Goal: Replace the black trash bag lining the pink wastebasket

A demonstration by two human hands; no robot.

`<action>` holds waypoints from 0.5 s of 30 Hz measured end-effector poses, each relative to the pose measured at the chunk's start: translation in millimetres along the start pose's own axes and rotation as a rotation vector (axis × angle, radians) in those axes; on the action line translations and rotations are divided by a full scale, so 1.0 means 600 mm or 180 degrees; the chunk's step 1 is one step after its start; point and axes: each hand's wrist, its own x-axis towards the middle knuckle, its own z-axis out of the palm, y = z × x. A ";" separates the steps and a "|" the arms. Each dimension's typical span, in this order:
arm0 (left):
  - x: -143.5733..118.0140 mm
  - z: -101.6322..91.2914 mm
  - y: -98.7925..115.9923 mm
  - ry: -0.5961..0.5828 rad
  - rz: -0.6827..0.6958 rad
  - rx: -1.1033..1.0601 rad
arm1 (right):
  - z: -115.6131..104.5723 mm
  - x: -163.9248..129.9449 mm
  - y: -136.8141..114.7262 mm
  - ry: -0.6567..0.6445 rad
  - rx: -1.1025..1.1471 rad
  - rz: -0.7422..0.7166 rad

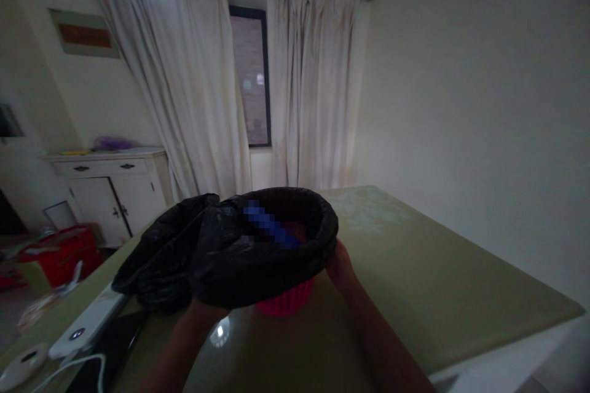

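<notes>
Beside a power strip [90, 326], both hands, right hand [340, 267] and hidden left hand [203, 307], grip a black bag [221, 258] lining a pink bin [288, 301] on the table [437, 282].

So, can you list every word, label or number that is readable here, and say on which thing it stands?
No text is readable.
Wall sign: reddish band, any lettering too blurred.
Inside the pink bin with the black bag: a blue patch is pixelated, unreadable.
White device: only a small light, no label visible.
</notes>
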 end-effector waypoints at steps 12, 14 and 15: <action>0.134 -0.084 0.192 -0.1025 0.0313 0.0146 | -0.017 0.013 -0.004 -0.0056 -0.0273 -0.0199; 0.147 -0.073 0.203 -0.1029 0.0380 0.0134 | -0.019 0.018 -0.012 0.0077 -0.0235 -0.0156; 0.150 -0.066 0.205 -0.0998 0.0437 0.0133 | -0.020 0.020 -0.018 0.0158 -0.0302 -0.0205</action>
